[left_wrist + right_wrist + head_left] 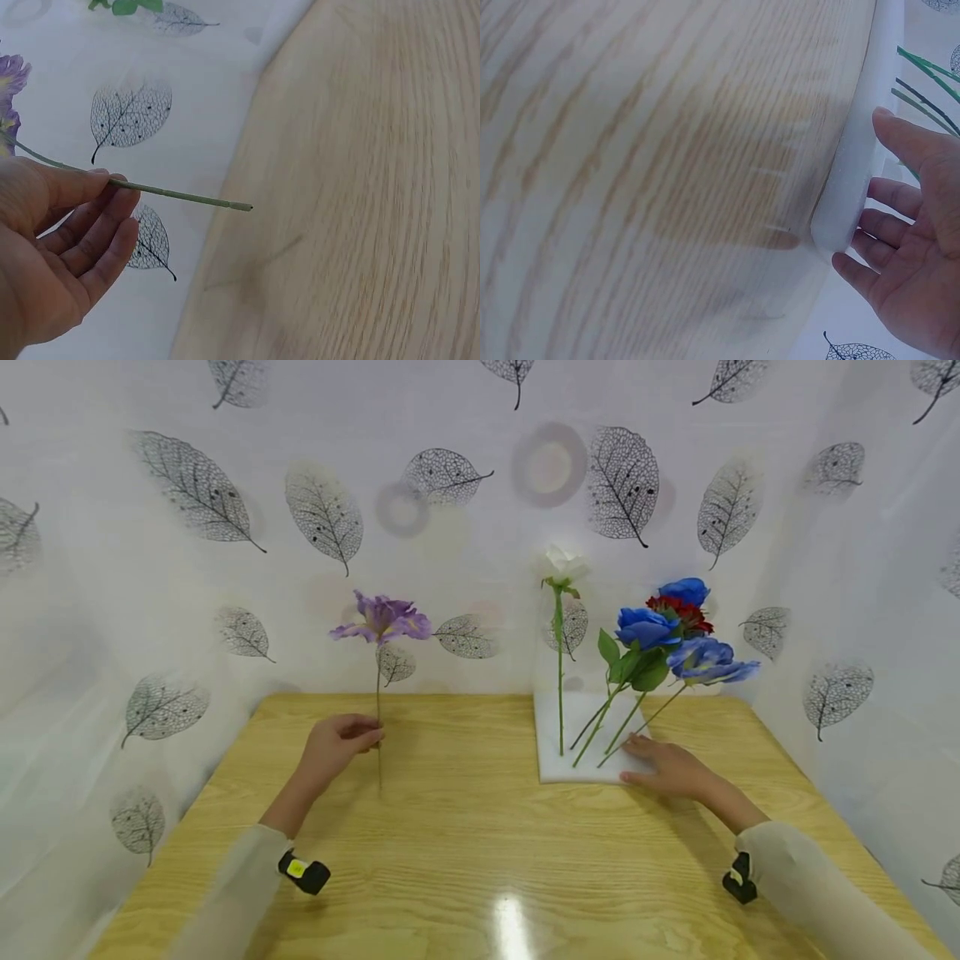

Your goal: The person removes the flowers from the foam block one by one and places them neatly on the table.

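Between thumb and fingertips, my left hand (336,750) pinches the thin stem of a purple iris-like artificial flower (382,620), upright above the left part of the table. In the left wrist view the green stem (191,197) reaches past the fingers, its cut end free in the air. My right hand (667,770) touches the right side of a white foam block (553,770), fingers extended along its edge. Standing in the block are a white rose (562,567), blue roses (647,628), a dark red flower (682,614) and a blue-violet flower (708,662), several leaning right.
The wooden table (457,835) extends under both arms, with the foam block near its back edge. Behind and beside it hangs a pale curtain (465,410) printed with leaf skeletons. Each sleeved forearm wears a black wrist device (303,872).
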`<state>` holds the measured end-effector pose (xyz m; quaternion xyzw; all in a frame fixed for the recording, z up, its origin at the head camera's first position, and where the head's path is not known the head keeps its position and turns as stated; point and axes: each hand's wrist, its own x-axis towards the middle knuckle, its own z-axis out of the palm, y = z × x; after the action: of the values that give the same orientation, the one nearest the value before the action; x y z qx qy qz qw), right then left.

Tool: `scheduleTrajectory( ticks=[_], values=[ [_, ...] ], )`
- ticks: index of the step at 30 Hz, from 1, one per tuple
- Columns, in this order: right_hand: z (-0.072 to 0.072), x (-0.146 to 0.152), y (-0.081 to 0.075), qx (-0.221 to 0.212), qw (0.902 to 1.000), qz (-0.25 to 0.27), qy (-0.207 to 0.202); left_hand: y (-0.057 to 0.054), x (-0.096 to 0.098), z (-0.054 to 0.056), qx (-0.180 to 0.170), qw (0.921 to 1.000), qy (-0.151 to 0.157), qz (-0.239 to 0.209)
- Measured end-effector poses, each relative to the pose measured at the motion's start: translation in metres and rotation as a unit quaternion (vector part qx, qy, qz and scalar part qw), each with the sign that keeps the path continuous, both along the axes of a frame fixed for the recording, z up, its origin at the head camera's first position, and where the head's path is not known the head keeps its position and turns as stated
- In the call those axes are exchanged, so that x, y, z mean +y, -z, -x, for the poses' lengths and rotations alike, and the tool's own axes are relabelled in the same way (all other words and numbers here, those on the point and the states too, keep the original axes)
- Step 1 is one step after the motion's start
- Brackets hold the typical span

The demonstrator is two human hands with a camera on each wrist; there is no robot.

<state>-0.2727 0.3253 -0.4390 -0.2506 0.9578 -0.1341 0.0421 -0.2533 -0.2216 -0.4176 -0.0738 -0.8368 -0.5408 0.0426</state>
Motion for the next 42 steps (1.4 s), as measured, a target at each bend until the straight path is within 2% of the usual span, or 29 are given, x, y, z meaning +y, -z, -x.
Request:
scheduleTrajectory(
  ticks=[14,25,32,42],
  values=[
    [0.001,0.001,0.001,0.010,0.9999,0.002,-0.009,0.013,-0.030,-0.001,-0.058,0.9980,-0.011,-0.024],
    [0.002,0.001,0.002,0.005,1.0000,0.002,-0.006,0.014,-0.052,-0.006,-0.081,0.9966,-0.009,-0.005],
    [0.001,0.001,0.001,0.004,1.0000,0.004,-0.007,0.016,-0.061,-0.008,-0.114,0.9933,-0.019,0.004],
    [0.001,0.001,0.001,0.002,1.0000,0.002,-0.005,0.018,-0.071,-0.012,-0.141,0.9890,-0.036,0.026]
  ],
)
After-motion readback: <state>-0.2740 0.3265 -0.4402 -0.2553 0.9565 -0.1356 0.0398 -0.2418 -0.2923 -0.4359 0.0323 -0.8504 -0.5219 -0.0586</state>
